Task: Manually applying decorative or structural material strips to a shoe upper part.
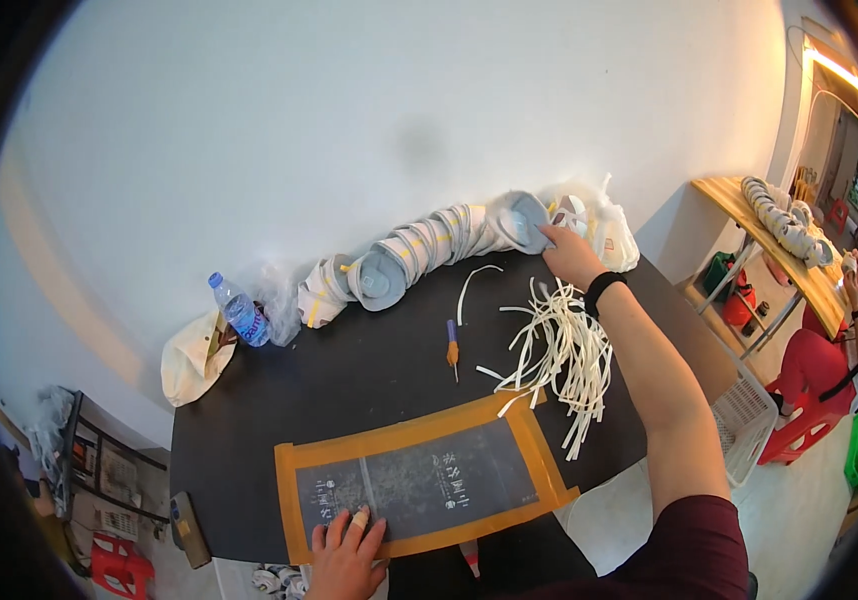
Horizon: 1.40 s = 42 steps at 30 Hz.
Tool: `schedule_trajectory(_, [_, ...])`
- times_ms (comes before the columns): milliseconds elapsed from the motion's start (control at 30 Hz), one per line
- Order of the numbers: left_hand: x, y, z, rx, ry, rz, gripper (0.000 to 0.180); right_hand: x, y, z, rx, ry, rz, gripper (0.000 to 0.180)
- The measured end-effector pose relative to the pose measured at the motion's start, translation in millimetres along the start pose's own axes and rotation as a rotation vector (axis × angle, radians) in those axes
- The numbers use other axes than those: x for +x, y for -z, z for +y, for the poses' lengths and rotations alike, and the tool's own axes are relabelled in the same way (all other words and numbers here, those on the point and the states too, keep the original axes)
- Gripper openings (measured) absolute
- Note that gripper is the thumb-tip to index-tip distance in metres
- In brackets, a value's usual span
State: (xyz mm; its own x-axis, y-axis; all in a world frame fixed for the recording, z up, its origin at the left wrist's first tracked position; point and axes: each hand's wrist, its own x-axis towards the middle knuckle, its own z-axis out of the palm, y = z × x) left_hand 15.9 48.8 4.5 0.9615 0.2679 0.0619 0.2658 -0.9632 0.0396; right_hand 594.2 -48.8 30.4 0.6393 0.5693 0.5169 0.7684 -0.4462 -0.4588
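My left hand (347, 555) lies with fingers spread on the near left part of a dark rectangular sheet (404, 495) bordered with orange tape. A light band is wrapped round one of its fingers. My right hand (571, 255) reaches to the back of the table and pinches the rim of a grey-white cup-shaped piece (521, 218) at the right end of a row. Similar nested pieces (429, 245), some with yellow stripes, lean along the wall. A heap of white strips (559, 350) lies below my right wrist.
An orange-handled pointed tool (452, 345) and a single white strip (466, 295) lie mid-table. At the back left are a water bottle (239, 308) and a cream cloth piece (194, 365); at the back right, a plastic bag (614, 240). Another person sits by a wooden table (734, 205) at right.
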Motion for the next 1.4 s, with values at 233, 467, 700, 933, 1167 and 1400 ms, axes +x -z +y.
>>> schedule_trajectory(233, [0.3,17.6,-15.8,-0.534,0.090,0.103,0.056,-74.2,55.9,-168.4,1.157,-0.333,-0.715,0.041])
schedule_trajectory(467, [16.4,40.0,12.9,-1.819,0.317,0.368,0.071,-205.7,48.2,-231.9,1.573,-0.543,-1.248,0.046])
schedule_trajectory(700, [11.7,28.0,32.3,-1.313,0.187,0.429,0.074,-267.9,21.3,-245.9,1.384,-0.463,-1.437,0.041])
schedule_trajectory(933, [-1.6,2.9,27.5,-0.859,0.193,0.595,0.066,-273.4,50.9,-266.9,0.862,-0.053,-0.495,0.058])
schedule_trajectory(1167, [-7.9,2.6,50.8,-0.453,0.030,0.597,0.078,-291.9,33.9,-293.1,0.301,0.198,-0.418,0.077])
schedule_trajectory(1400, [-26.7,-6.7,49.3,-1.264,0.243,0.376,0.059,-309.1,11.8,-275.0,0.159,0.309,-0.358,0.067])
